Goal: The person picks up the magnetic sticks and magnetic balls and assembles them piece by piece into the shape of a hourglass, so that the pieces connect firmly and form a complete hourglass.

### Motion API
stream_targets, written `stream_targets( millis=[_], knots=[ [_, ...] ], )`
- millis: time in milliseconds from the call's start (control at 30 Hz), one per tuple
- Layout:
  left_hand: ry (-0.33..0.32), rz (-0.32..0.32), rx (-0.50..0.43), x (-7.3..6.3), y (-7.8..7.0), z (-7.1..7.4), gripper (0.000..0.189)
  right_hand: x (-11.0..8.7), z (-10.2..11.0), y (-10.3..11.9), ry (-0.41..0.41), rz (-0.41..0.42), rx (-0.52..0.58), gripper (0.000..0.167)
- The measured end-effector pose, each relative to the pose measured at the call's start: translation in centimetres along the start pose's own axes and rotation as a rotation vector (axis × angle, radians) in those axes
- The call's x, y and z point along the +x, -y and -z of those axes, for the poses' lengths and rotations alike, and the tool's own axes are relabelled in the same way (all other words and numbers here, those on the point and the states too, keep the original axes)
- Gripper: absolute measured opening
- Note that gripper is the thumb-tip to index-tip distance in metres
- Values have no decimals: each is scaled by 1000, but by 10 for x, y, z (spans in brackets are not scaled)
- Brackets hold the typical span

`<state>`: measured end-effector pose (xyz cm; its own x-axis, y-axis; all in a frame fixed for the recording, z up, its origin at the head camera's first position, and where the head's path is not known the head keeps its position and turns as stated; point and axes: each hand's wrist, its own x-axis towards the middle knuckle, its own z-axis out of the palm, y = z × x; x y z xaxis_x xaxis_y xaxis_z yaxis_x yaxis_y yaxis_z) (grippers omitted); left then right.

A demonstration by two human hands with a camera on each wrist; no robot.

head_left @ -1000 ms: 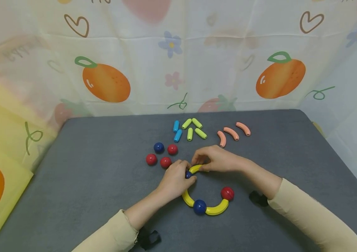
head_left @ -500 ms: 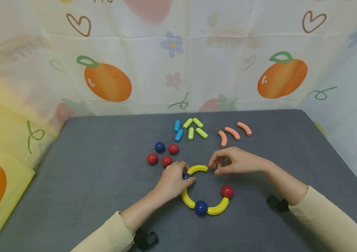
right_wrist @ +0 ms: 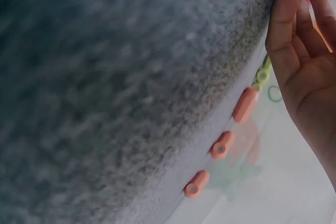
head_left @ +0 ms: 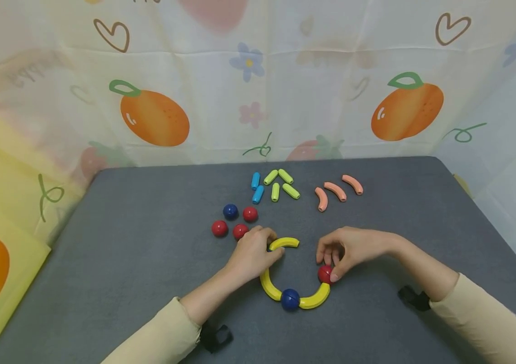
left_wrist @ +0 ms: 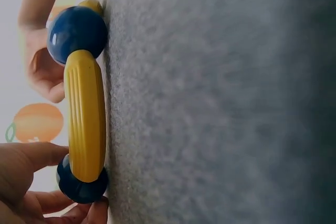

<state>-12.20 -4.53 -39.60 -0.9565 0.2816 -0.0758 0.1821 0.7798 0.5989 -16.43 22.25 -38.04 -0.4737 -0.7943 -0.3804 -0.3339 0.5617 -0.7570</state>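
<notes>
An unclosed ring of yellow curved rods and balls lies on the grey table. My left hand (head_left: 253, 253) grips a blue ball (left_wrist: 81, 190) at the ring's left side, hidden in the head view. From it, one yellow curved rod (head_left: 287, 242) runs right to a free end, and another (head_left: 269, 287) runs down to the front blue ball (head_left: 290, 300). A third yellow curved rod (head_left: 314, 298) links that ball to a red ball (head_left: 324, 274). My right hand (head_left: 353, 247) pinches this red ball, thumb on its near right side and fingers behind.
Beyond my left hand sit several loose balls, including a blue ball (head_left: 230, 212) and a red ball (head_left: 219, 228). Farther back lie blue short rods (head_left: 258, 194), green short rods (head_left: 275, 192) and salmon curved rods (head_left: 335, 191). A printed cloth (head_left: 267, 101) hangs behind the table.
My right hand let go of the upper yellow curved rod, moved right and toward me, and took hold of the red ball. My left hand stays at the blue ball.
</notes>
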Motion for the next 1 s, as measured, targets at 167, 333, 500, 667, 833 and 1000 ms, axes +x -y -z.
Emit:
stream_targets(
  millis=[167, 333, 500, 667, 833, 1000],
  knots=[
    [13, -55, -10, 6, 1, -1, 25, 4, -1, 0, 11, 4, -52, 34],
    [35, -67, -42, 7, 5, -2, 23, 4, -1, 2, 25, 14, -52, 30],
    [48, -62, -75, 7, 8, -2, 19, 3, 0, 1, 8, 25, -55, 25],
    [62, -54, -98, 5, 10, 0, 15, 3, 1, 0, -15, 27, -56, 24],
    [75, -39, -115, 4, 11, 3, 14, 6, 2, 0, -34, 15, -62, 25],
    [62, -40, -107, 4, 12, 5, 12, 10, 3, 3, -70, 11, -79, 27]
  ],
)
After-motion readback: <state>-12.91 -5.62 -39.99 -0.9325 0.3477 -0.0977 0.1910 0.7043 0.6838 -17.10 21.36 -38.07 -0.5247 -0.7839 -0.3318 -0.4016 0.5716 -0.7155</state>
